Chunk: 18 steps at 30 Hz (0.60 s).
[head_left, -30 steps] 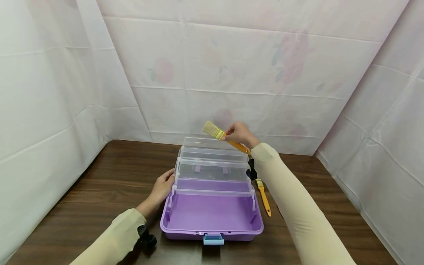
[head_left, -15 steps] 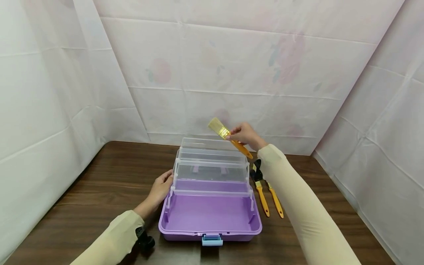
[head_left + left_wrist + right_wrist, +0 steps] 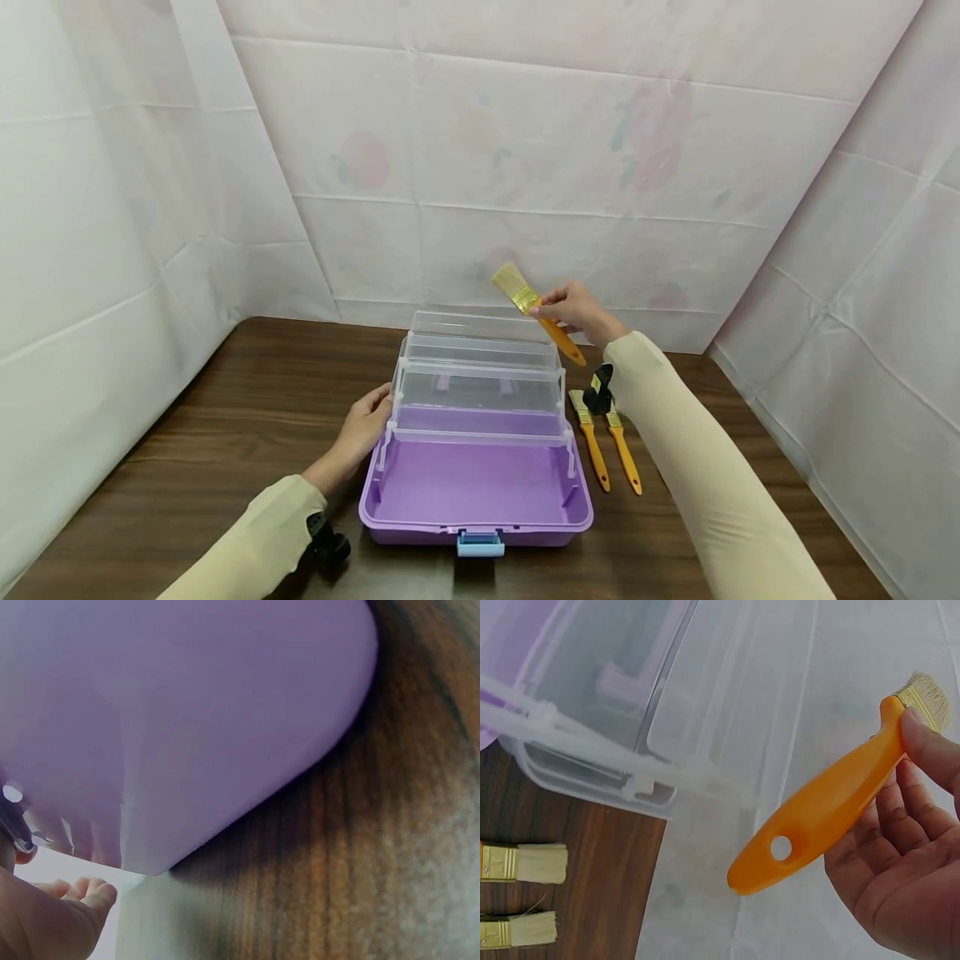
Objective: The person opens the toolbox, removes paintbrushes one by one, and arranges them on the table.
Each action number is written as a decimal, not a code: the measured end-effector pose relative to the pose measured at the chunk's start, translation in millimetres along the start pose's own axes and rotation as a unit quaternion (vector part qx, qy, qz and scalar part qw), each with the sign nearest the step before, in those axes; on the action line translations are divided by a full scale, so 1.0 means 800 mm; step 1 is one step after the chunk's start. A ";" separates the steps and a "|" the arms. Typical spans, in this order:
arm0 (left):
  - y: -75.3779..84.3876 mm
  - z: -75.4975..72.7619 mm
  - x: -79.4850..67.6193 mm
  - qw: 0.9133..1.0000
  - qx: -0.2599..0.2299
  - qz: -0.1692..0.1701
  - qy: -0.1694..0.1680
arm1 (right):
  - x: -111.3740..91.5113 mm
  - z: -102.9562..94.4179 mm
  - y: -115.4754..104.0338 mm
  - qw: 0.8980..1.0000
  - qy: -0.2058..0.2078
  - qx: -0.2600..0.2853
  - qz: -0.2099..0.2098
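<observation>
A purple toolbox [image 3: 476,487] with a blue latch stands with its clear tiered trays [image 3: 480,379] raised at the back. My left hand [image 3: 366,422] holds the toolbox at its left side; some of its fingertips are hidden by the box. In the left wrist view, that hand [image 3: 52,915] shows at the lower left, beside the purple wall [image 3: 187,712]. Above the back right corner of the trays, my right hand [image 3: 576,310] pinches a paintbrush [image 3: 558,337] near its metal band. Its pale bristles point up and left, and the orange handle [image 3: 825,810] slants down.
Two more yellow-handled paintbrushes, a left one [image 3: 594,450] and a right one [image 3: 624,454], lie side by side on the dark wooden table [image 3: 300,375], right of the toolbox. A pale cloth [image 3: 525,150] hangs behind the table and along both sides.
My right hand has moved right with the paintbrush, away from over the trays. Its forearm has uncovered the two brushes on the table. My left hand has stayed at the toolbox.
</observation>
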<state>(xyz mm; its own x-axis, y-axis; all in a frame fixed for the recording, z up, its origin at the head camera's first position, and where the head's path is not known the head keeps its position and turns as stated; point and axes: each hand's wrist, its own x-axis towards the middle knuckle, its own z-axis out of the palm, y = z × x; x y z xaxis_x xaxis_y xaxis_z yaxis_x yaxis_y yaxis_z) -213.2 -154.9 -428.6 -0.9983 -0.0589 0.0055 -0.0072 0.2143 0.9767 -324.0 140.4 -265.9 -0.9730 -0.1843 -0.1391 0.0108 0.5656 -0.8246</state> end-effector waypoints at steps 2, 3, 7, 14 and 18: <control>0.000 0.001 0.000 1.000 0.000 -0.001 -0.001 | -0.002 -0.005 0.003 1.000 -0.002 0.004 0.002; 0.000 0.001 0.000 1.000 -0.001 -0.001 0.000 | -0.003 -0.007 0.004 1.000 -0.002 0.003 0.005; 0.001 0.002 0.001 1.000 0.001 -0.002 0.000 | -0.005 -0.014 0.011 1.000 0.005 0.006 0.019; 0.000 0.004 0.002 1.000 0.002 -0.004 -0.003 | -0.009 -0.026 0.025 0.999 0.015 0.007 0.027; 0.000 0.004 0.003 1.000 0.002 -0.002 -0.003 | -0.012 -0.032 0.033 0.999 0.018 0.014 0.032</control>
<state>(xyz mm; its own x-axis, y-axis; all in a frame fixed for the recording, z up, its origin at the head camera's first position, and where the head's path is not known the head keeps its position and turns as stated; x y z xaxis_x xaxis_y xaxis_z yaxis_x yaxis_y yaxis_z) -215.5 -151.9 -429.6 -0.9985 -0.0544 -0.0003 -0.0122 0.2185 0.9758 -320.5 177.7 -271.8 -0.9778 -0.1192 -0.1726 0.0793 0.5517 -0.8303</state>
